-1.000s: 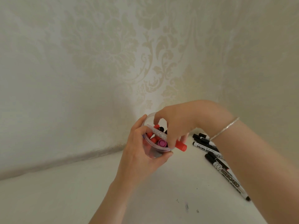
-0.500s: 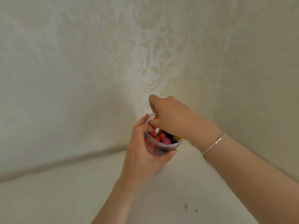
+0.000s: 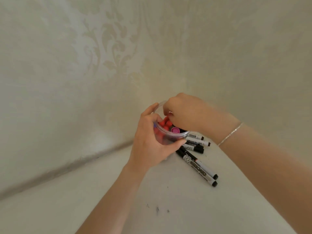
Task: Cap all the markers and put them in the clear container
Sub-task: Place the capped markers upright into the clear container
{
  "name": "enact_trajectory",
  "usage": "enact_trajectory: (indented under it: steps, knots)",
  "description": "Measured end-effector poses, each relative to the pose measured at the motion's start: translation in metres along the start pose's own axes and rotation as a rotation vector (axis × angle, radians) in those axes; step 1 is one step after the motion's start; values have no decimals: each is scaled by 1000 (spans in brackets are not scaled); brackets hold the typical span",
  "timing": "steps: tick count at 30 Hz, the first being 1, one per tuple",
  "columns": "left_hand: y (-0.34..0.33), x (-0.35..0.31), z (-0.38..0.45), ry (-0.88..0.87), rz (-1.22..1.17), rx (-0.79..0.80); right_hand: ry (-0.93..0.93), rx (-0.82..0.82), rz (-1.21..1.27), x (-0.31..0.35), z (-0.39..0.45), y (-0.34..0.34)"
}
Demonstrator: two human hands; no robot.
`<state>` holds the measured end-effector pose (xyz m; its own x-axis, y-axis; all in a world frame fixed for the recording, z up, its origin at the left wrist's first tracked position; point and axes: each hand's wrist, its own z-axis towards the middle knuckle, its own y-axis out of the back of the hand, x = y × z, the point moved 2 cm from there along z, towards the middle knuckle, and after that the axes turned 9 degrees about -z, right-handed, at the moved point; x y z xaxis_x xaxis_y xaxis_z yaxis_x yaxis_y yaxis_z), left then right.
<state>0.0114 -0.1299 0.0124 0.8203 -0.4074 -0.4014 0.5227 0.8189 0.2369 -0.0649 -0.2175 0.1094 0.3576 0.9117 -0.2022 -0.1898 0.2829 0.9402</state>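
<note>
Nearest the camera, two bare forearms reach up across a white tabletop [image 3: 50, 200] that carries a few small dark specks [image 3: 157, 209]. On the right wrist sits a thin silver bracelet [image 3: 230, 134]. A little further on, two black whiteboard markers [image 3: 197, 166] lie side by side on the table, both capped, one printed with the word WHITEBOARD. Beyond them a small heap of more black-and-white markers [image 3: 196, 142] rests just beside the container, partly hidden by the right wrist and by the left thumb.

The left hand [image 3: 150, 146] wraps round the clear container [image 3: 168, 137], its fingers curled on the far wall and its thumb pressed on the near side, holding it just above or on the table; which one cannot be told. Inside stand several markers with their caps up: a cluster of red caps [image 3: 166, 124], one purple cap [image 3: 225, 130] and a dark one at the rim's right. The right hand [image 3: 184, 114] hangs over the container's mouth with its fingers bent down into it among the red caps; whether they pinch a marker cannot be told, since the hand covers its own fingertips.

Behind everything, two walls meet in a corner, papered in pale cream wallpaper [image 3: 108, 48] with a faint floral damask pattern.
</note>
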Motion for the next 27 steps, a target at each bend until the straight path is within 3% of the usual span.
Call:
enact_trajectory:
  steps: [7,11,15,17,22,27]
  knots:
    - [-16,14,16,-57,28,147,-12,67,142,-20,-2,-25]
    - [-14,19,19,184,-130,195,22,92,258,-22,-5,-24]
    - [-11,21,20,432,-272,346,61,115,353,-18,-3,-19]
    - [-8,24,21,463,-257,336,43,90,325,-17,0,-14]
    - [3,33,23,506,-294,365,65,13,-43,-3,0,-15]
    - [12,32,29,566,-383,448,63,150,64,8,6,-14]
